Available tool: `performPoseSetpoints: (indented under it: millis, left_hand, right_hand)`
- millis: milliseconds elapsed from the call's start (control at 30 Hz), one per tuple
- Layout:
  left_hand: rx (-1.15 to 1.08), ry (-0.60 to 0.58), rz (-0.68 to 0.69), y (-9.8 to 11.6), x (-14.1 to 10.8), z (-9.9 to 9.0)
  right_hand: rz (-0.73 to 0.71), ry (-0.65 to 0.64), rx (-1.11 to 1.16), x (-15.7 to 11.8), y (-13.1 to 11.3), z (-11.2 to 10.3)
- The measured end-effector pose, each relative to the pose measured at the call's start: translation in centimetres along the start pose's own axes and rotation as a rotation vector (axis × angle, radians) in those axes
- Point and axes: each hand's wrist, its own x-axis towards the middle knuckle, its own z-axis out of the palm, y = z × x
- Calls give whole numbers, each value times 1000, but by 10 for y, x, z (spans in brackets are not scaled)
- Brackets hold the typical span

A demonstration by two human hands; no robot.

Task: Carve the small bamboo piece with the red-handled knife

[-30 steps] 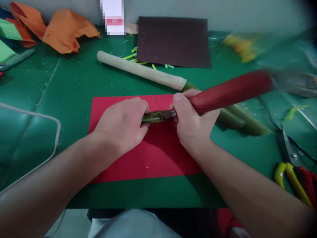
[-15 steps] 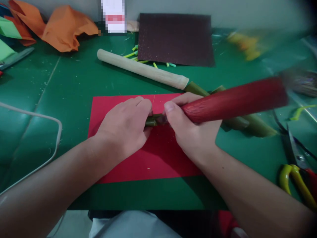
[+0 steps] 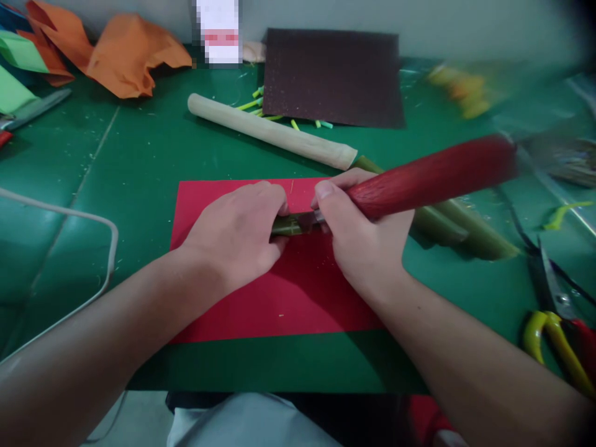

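My left hand (image 3: 239, 233) presses a short piece of green bamboo (image 3: 288, 225) down on a red sheet (image 3: 279, 304), fingers wrapped round it. From the right, my right hand (image 3: 365, 233) grips a carving knife with a thick red wooden handle (image 3: 437, 174), which slants up to the right. Only a little of its metal blade (image 3: 319, 216) shows, against the bamboo's right end; the tip is hard to make out. Beyond my right hand lie some green bamboo pieces (image 3: 479, 233), partly hidden by it.
A pale peeled stick (image 3: 270, 130) lies behind the red sheet, near a dark brown sheet (image 3: 333, 77) over yellow-green strips. Yellow-handled scissors (image 3: 554, 329) rest at the right. Orange crumpled paper (image 3: 123, 56) is at back left. A white cable (image 3: 105, 267) crosses the left side.
The knife's handle has tilted slightly and shifted a little left and up with my right hand. My left hand stays on the bamboo. The whole view has moved slightly.
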Motion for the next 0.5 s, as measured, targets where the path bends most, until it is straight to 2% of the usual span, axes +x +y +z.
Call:
performPoseSetpoints:
  millis: [167,367,500]
  left_hand:
    - [-15,3,31,-2,2,-5]
    - [-49,-3,33,-5,4,-6]
    - [-45,-4,24,-6,5,-6]
  right_hand:
    - [-19,16,41,-1,3,-3]
    - [-16,235,73,-1,-2,-8]
    - [-7,243,53,1,0,-10]
